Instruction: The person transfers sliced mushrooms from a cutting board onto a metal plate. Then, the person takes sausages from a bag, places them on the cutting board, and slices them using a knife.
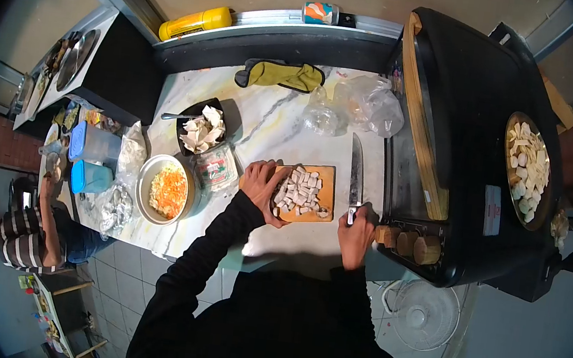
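Observation:
Small pale chopped cubes (299,189) lie on a wooden cutting board (327,182) near the counter's front edge. My left hand (261,189) is at the board's left side, fingers apart, thumb side along the edge and the nearest cubes. To the right of the board, my right hand (357,232) is closed on the handle of a knife (356,170). The blade points away from me and lies close to the counter. Left of the board are a plastic packet (216,167), a metal bowl of shredded orange and pale food (144,190) and a black bowl of pale pieces (184,127).
Plastic bags (371,103) and a green cloth (281,75) lie at the back. A large black appliance (484,82) stands at the right, with a plate of pale slices on it. Blue-lidded containers (96,143) stand left. Another person (29,237) is at the far left.

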The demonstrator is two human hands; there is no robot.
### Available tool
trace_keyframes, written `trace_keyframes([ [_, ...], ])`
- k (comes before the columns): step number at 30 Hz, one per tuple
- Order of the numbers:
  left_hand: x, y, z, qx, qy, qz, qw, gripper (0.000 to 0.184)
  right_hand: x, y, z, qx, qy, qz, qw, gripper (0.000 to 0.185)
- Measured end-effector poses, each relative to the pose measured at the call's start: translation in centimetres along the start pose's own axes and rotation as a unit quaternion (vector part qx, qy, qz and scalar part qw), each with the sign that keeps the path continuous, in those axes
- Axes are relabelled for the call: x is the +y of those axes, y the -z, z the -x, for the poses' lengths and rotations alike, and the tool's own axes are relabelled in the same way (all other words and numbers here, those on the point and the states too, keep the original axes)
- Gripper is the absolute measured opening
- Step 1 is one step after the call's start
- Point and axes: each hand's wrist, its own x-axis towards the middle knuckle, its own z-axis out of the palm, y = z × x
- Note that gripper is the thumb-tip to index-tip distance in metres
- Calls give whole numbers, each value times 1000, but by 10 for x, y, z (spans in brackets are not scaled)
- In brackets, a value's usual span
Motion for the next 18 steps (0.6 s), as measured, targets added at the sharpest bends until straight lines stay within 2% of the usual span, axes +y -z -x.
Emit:
trace_keyframes([
  [2, 4, 0, 1, 5, 10, 0, 1000, 105, -11, 11, -5, 90, 62, 29, 994, 30],
  [7, 18, 7, 28, 31, 7, -17, 999, 108, -24, 20, 9, 79, 60, 5, 995, 31],
  [9, 28, 13, 37, 39, 14, -6, 999, 109, -26, 26, 12, 173, 171, 38, 969, 30],
  [11, 38, 17, 49, 41, 29, -9, 999, 110, -30, 32, 18, 154, 189, 26, 969, 24],
  [13, 49, 21, 64, 45, 47, -2, 998, 111, -29, 32, 23, 59, 210, -154, 964, 20],
  [14, 52, 23, 71, 42, 52, -13, 998, 113, -31, 31, 26, -26, 175, -250, 952, 22],
  [15, 57, 26, 80, 47, 64, -16, 997, 113, -31, 28, 30, -36, 183, -251, 950, 22],
  [17, 69, 31, 100, 50, 82, -26, 995, 114, -27, 24, 39, -189, 136, -320, 918, 27],
  [18, 73, 32, 113, 55, 90, -31, 994, 114, -30, 25, 45, -165, 179, -305, 921, 32],
])
